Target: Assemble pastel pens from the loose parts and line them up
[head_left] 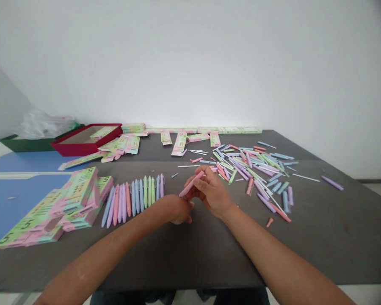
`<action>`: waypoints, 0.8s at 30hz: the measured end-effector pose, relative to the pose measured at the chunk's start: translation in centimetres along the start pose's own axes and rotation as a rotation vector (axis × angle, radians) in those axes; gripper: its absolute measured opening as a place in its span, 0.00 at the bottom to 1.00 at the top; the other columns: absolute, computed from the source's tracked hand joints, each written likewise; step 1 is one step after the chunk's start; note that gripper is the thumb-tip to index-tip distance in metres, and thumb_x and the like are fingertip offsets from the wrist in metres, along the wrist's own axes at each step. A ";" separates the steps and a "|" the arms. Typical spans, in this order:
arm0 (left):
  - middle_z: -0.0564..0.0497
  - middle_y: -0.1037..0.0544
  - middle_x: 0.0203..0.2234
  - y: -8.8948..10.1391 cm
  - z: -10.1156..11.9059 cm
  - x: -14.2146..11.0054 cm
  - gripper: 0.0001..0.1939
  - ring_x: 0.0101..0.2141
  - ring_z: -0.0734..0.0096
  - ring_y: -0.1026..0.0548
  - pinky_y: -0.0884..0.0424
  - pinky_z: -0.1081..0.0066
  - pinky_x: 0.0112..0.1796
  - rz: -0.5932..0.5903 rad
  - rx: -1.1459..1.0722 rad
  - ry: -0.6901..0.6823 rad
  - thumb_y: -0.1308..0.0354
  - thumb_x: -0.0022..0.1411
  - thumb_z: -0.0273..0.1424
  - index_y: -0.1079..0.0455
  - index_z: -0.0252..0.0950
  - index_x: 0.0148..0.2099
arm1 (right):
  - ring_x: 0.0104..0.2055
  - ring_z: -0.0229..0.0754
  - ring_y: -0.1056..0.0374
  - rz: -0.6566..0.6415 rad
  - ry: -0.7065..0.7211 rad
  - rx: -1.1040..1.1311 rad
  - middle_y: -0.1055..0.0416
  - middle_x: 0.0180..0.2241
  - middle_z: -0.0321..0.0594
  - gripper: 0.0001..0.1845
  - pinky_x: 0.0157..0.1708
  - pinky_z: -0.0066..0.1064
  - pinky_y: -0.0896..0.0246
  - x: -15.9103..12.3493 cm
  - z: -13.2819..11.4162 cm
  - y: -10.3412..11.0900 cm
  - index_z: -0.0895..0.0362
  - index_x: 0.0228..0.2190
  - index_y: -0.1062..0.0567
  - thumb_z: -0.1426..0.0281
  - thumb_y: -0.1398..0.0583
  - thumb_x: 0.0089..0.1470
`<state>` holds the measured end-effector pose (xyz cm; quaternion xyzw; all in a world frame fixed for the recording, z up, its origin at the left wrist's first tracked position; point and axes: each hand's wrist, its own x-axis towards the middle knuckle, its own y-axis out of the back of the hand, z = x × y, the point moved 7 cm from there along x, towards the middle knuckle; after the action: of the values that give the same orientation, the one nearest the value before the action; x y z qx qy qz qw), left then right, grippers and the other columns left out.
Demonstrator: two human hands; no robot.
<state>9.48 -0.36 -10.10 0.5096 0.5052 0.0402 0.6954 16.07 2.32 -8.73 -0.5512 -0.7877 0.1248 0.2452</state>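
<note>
In the head view, the right grip (pixel 199 186) is closed on a pink pen (pixel 192 185), thumb against fingers, with the pen slanting down toward the left grip (pixel 189 212). The left grip has its fingers curled in just below the pen's lower end; whether they pinch it I cannot tell. To the left of both grips, a row of pens (pixel 134 198) in blue, purple, pink and green lies side by side on the dark counter (pixel 209 258). Farther left are stacked boxes (pixel 76 195) printed with a 5. Beyond them, a red tray (pixel 82 148) sits beside a green tray (pixel 25 145) that holds a clear plastic bag (pixel 46 126). Past the grips, a few cartons (pixel 179 144) lie in front of a line of boxes (pixel 209 130) by the wall. To the right of the grips spreads a loose heap of pen parts (pixel 249 163), with one purple barrel (pixel 332 183) well apart at its far right.
</note>
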 end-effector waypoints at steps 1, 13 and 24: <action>0.33 0.28 0.49 0.1 0.0 -0.1 0.28 0.49 0.50 0.30 0.32 0.58 0.44 -0.007 0.006 0.000 0.45 0.60 0.35 0.42 0.29 0.61 | 0.24 0.36 0.32 -0.012 -0.039 0.007 0.30 0.26 0.31 0.16 0.25 0.29 0.36 0.1 0.4 0.2 0.53 0.33 0.39 0.63 0.37 0.48; 0.34 0.27 0.48 0.8 -0.7 -0.8 0.26 0.44 0.49 0.27 0.31 0.59 0.40 -0.016 0.037 0.044 0.48 0.62 0.37 0.39 0.31 0.60 | 0.16 0.31 0.39 -0.053 -0.183 -0.002 0.32 0.19 0.31 0.13 0.15 0.22 0.46 0.7 0.9 2.2 0.57 0.29 0.34 0.64 0.37 0.47; 0.32 0.29 0.50 -0.9 -1.6 0.6 0.32 0.44 0.47 0.27 0.30 0.58 0.40 0.012 -0.012 -0.012 0.38 0.53 0.32 0.39 0.33 0.60 | 0.21 0.31 0.41 -0.442 -0.321 -0.510 0.32 0.22 0.31 0.11 0.20 0.22 0.50 -0.7 1.1 1.0 0.57 0.34 0.34 0.66 0.39 0.51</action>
<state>8.20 0.58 -11.09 0.5085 0.4976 0.0442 0.7013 16.48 2.13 -10.26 -0.3846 -0.9219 -0.0465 -0.0055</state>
